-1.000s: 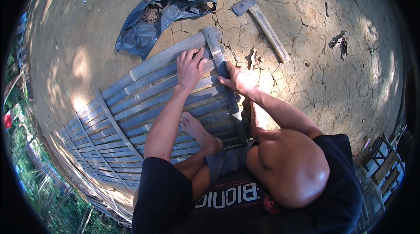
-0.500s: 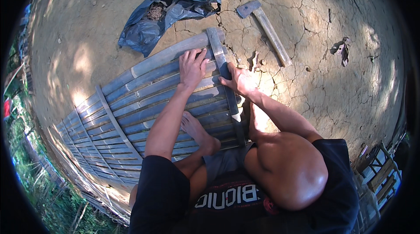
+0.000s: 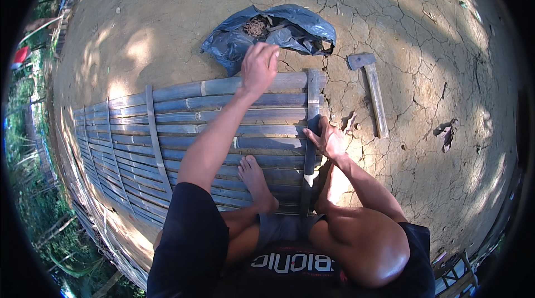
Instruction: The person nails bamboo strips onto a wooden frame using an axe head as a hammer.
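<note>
The long, grey-blue, slatted bamboo panel (image 3: 267, 130) looked smooth, faintly satiny, broken by raised joints. Its flat, dark, bamboo-like cross strip (image 3: 314, 89) looked matt. The crumpled, blue-grey plastic bag (image 3: 301, 16) shone along its creases. The blocky, dark metal hammer head (image 3: 361, 61) looked dull; its straight wooden handle (image 3: 376, 102), matt.

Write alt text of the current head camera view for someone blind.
A person's right hand touches the end crosspiece of a bamboo-slat panel, while the left hand is near an open dark plastic bag. A bare foot rests on the panel; to the right, a wooden-handled tool lies on cracked earth.
</note>
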{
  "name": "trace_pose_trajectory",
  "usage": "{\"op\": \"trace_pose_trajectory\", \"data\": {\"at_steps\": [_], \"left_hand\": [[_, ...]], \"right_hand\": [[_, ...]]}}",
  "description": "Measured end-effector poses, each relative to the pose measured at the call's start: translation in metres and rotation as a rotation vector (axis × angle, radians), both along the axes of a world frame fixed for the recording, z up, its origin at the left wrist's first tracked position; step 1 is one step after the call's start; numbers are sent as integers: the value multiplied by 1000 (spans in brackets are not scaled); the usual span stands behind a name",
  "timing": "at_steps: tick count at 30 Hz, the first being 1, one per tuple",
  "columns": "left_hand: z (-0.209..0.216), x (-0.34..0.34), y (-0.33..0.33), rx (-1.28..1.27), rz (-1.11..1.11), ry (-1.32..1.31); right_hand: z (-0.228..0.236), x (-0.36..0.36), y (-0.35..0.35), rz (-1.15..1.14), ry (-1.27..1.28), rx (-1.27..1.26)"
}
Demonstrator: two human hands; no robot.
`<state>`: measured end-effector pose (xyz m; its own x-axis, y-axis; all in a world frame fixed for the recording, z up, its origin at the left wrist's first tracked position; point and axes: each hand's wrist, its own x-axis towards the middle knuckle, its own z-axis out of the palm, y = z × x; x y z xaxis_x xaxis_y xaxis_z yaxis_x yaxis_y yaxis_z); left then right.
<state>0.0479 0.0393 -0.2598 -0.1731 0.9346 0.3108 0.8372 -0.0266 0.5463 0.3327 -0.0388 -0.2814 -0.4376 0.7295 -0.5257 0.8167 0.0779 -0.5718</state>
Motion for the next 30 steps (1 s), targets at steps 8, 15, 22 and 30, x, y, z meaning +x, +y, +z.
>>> {"op": "trace_pose_trajectory", "data": {"at_steps": [8,15,22,30], "left_hand": [[-45,-70,66,-282,157,-22],[-52,-67,70,-268,84,99],[-49,-92,68,-167,299,-530],[3,36,-12,-317,213,-893]], "right_hand": [[0,8,0,-41,92,-16],[-4,7,1,-77,139,61],[-7,9,6,-55,211,-11],[8,71,44,-472,315,270]]}}
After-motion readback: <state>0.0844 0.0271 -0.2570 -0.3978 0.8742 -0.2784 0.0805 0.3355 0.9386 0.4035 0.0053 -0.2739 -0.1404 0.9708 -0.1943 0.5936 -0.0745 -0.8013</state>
